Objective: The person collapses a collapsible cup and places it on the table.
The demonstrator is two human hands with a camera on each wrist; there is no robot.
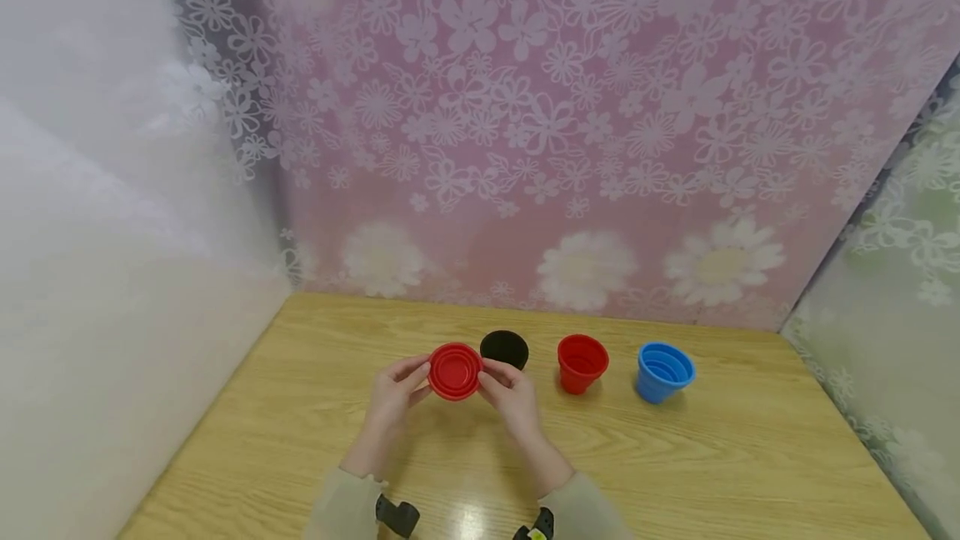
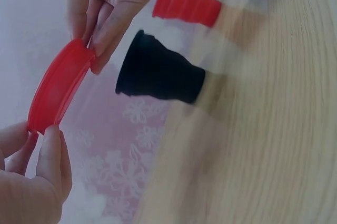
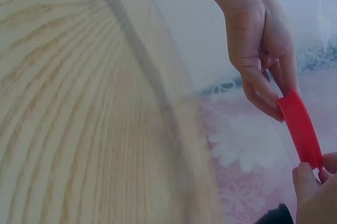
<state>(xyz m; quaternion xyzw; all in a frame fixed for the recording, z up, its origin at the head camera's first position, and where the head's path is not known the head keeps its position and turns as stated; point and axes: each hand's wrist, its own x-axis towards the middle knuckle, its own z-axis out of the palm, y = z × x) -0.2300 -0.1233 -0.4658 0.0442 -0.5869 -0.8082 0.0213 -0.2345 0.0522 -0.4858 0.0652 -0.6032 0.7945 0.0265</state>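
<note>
a flattened red collapsible cup [image 1: 455, 372] is held up above the tabletop [image 1: 720, 473], its ringed inside facing the head camera. the fingers of the left hand [image 1: 393, 394] pinch one side of its rim; the fingers of the right hand [image 1: 513, 400] pinch the opposite side. beyond the right hand stands a black cup [image 1: 504, 347], then, toward the right, a taller red cup [image 1: 581, 369] and a blue cup [image 1: 662, 377]. behind hangs a pink floral backdrop [image 1: 525, 107].
</note>
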